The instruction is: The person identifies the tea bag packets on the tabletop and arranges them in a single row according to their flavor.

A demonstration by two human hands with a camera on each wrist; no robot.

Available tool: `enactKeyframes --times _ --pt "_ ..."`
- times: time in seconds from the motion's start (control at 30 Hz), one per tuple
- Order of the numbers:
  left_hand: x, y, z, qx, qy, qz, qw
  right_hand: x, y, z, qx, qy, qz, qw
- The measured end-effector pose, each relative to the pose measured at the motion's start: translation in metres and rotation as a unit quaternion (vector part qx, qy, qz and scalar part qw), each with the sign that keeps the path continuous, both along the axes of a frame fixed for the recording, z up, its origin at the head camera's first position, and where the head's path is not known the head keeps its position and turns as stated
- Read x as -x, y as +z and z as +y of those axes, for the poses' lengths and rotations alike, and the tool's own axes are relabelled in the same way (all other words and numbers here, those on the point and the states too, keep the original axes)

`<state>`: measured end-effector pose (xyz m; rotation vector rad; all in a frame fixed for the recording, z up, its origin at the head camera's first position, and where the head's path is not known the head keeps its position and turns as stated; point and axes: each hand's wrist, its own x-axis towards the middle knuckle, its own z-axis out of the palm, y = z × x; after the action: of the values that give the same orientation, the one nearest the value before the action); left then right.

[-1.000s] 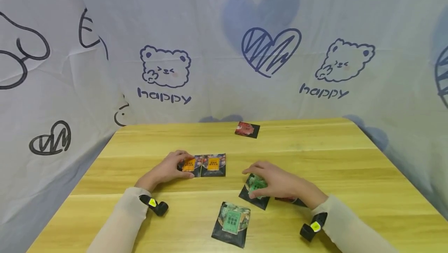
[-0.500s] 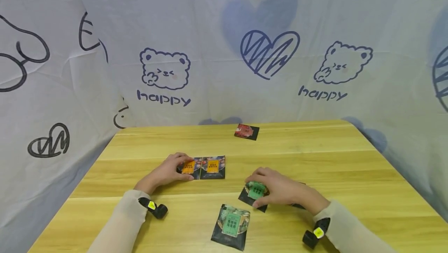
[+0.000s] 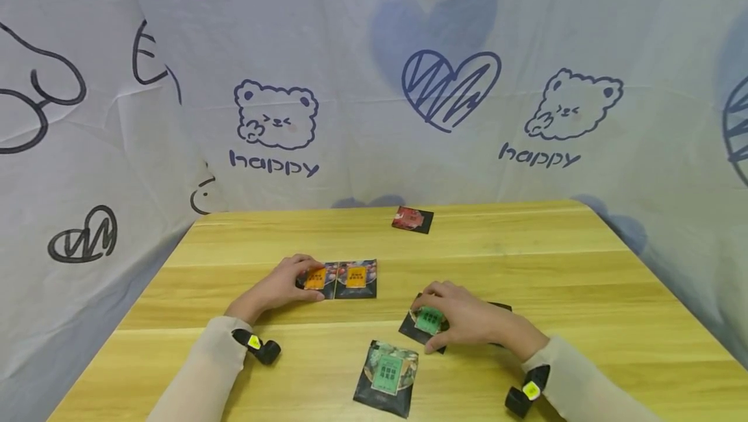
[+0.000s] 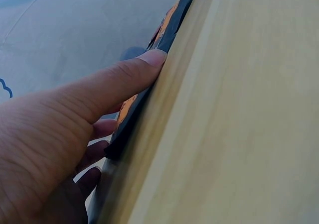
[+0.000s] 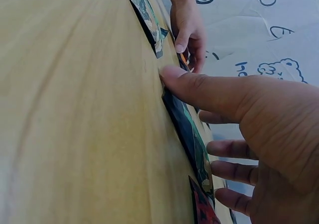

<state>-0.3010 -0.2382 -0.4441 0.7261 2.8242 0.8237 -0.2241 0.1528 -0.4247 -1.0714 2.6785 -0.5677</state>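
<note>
Where the green-labelled packet (image 3: 429, 321) lies flat on the table (image 3: 555, 266), my right hand (image 3: 469, 317) spans it, fingers loose and parted. My left hand (image 3: 280, 287) rests likewise over an orange-labelled packet (image 3: 316, 279), thumb touching its near edge, with a matching packet (image 3: 357, 278) just beside it. A second green packet (image 3: 386, 377) lies nearer me; a red packet (image 3: 412, 219) lies near the far edge.

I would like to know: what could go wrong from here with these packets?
If the left hand pushes toward the right, the left orange-label packet it touches might ride over the right orange-label packet, since the two lie side by side.

The right hand reaches over the farther green-label packet; moving this packet may disturb the nearer red packet, which lies close to its edge in the right wrist view.
</note>
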Motion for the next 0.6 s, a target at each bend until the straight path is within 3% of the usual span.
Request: enactKeyframes --times 0.3,0.6 --pt "-0.0011 -0.0029 -0.0038 0.005 0.002 -0.001 1.0 -0.0009 -0.0012 -0.0031 -0.001 0.002 0.007 1.0" --pt "-0.0018 0.0016 -0.0015 -0.002 0.002 -0.007 1.0 -0.0019 -0.0006 -0.0008 -0.015 0.012 0.025 0.9995"
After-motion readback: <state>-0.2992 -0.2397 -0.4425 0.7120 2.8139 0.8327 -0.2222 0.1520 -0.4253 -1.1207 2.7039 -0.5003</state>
